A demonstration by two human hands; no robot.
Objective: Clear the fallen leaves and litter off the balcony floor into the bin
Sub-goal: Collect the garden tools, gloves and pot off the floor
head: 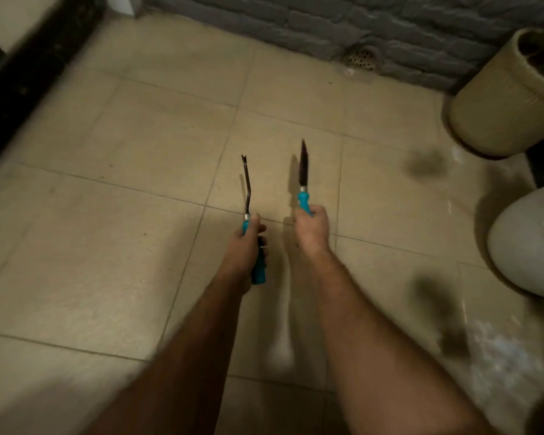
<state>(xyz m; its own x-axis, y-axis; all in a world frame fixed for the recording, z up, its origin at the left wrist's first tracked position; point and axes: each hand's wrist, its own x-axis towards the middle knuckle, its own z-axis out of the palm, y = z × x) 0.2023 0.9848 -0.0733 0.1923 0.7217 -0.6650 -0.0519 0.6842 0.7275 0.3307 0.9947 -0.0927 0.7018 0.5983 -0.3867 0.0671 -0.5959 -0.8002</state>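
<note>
The left hand [248,243] has a closed grip round the blue handle of a thin forked tool [247,183]. The right hand [311,226] has a closed grip round the blue handle of a small dark trowel [303,169]. Both tools point to the far side, above the tiled floor [123,215]. Dark blurry patches [424,164] lie on the floor at the right, near a tan pot [496,108] and a white pot [528,246]. A drain [362,58] sits by the far brick wall [296,23].

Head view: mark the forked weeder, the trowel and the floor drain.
Forked weeder [246,183]: head view, on its dark bent shaft.
Trowel [303,166]: head view, mid blade, seen edge-on.
Floor drain [362,59]: head view, on the perforated grate at the wall's foot.
</note>
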